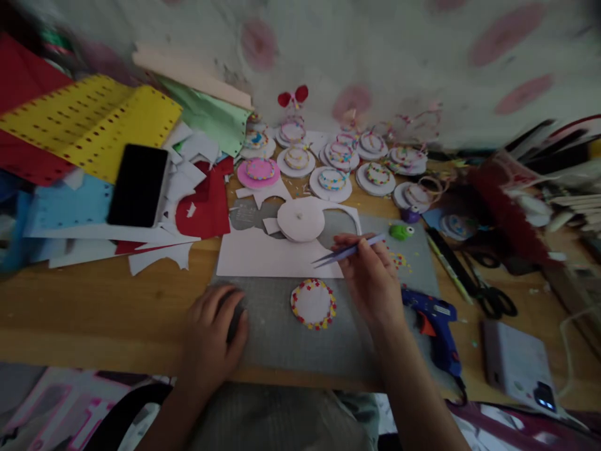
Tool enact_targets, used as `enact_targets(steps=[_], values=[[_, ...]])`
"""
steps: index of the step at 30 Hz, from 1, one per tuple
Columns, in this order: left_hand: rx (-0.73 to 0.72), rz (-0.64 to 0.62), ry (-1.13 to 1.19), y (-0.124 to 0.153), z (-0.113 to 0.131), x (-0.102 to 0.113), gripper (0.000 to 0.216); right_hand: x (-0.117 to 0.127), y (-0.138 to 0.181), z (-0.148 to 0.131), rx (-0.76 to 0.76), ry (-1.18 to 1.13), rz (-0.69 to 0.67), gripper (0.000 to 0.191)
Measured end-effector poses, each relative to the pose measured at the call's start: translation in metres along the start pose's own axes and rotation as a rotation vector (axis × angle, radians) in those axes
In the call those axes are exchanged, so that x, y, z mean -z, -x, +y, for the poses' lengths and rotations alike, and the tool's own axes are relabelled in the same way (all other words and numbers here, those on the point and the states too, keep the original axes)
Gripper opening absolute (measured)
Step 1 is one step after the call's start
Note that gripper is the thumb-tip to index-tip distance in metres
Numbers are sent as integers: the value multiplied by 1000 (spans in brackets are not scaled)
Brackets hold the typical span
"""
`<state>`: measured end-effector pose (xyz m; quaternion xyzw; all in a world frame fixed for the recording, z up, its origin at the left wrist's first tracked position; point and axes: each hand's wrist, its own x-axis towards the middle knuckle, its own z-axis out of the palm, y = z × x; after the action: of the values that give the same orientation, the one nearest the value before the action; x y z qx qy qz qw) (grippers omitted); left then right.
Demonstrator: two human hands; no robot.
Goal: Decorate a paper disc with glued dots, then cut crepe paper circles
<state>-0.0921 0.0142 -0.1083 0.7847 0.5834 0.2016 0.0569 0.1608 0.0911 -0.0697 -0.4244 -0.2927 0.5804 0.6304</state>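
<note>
My right hand (373,279) holds a pair of tweezers (347,250), their tips pointing left above a white sheet (263,255). Nothing shows between the tips. My left hand (216,329) rests at the left edge of the grey mat (282,351), fingers curved and thumb apart, with a dark patch between them that looks like shadow. Between my hands lies a white disc (313,304) ringed with small red and yellow pieces. A stack of plain white discs (300,219) sits on the sheet. Loose red and yellow bits (399,260) lie right of my right hand.
Several decorated discs (333,180) stand along the wall. At left, a black phone (138,186) lies on coloured sheets. A blue glue gun (436,322), scissors (493,297), a green frog-like figure (400,232) and a white device (519,363) are at right.
</note>
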Motion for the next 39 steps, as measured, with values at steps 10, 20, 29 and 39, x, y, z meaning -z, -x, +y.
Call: enact_targets(steps=[10,20,29,39], values=[[-33,76,-12,12,-3,-3,24,28,106,-27,180,-90,168,5],[-56,187,-18,14,-6,-6,16,53,152,-36,292,222,109,27],[-63,167,-6,14,-15,-13,20,47,120,8,209,1088,84,30],[-60,170,53,14,-18,-14,22,17,99,36,102,1506,-4,53]])
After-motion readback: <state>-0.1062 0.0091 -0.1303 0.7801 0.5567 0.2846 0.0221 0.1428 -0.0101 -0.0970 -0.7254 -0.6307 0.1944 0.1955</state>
